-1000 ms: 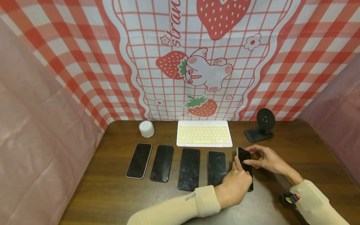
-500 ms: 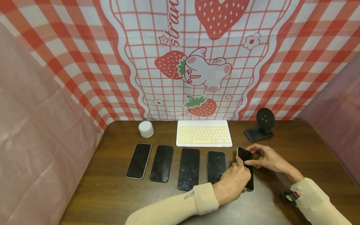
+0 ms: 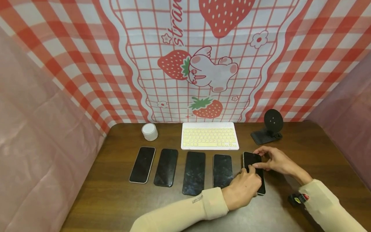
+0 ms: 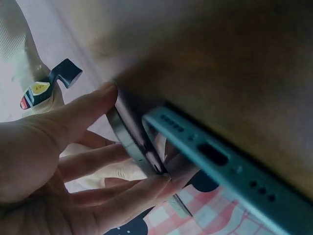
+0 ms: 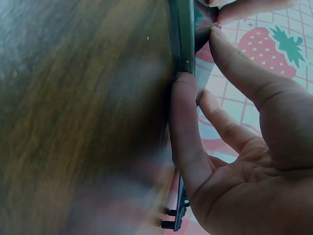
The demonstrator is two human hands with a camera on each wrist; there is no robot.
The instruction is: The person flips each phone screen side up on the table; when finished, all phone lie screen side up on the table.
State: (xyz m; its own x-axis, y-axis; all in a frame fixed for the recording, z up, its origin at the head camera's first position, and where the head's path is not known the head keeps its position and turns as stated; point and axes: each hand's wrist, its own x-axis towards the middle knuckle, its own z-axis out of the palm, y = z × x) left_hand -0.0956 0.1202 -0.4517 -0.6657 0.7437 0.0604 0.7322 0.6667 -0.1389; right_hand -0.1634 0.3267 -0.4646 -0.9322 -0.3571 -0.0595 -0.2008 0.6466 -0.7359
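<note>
A black-screened smartphone (image 3: 248, 158) with a pale rim is at the right end of a row of phones, between both hands. My left hand (image 3: 242, 187) comes across from the left and grips it, a finger bent over the screen. In the left wrist view, the thumb and fingers pinch the phone's edge (image 4: 131, 145). From the right, my right hand (image 3: 276, 163) pinches the same phone near its top, thumb over the screen, index finger at the far corner. The right wrist view has a finger along the phone's side (image 5: 186, 36).
Several more phones lie in the row, the nearest (image 3: 222, 169) partly under the left forearm. Behind stand a white keyboard (image 3: 209, 126), a small white cylinder (image 3: 149, 132) and a black folding stand (image 3: 273, 120). A strawberry-print cloth (image 3: 203, 106) hangs behind the wooden table (image 3: 116, 206).
The held phone has turned flatter toward the head camera, showing more of its screen, and its lower end has shifted right. The left fingers have moved from its left edge onto the screen.
</note>
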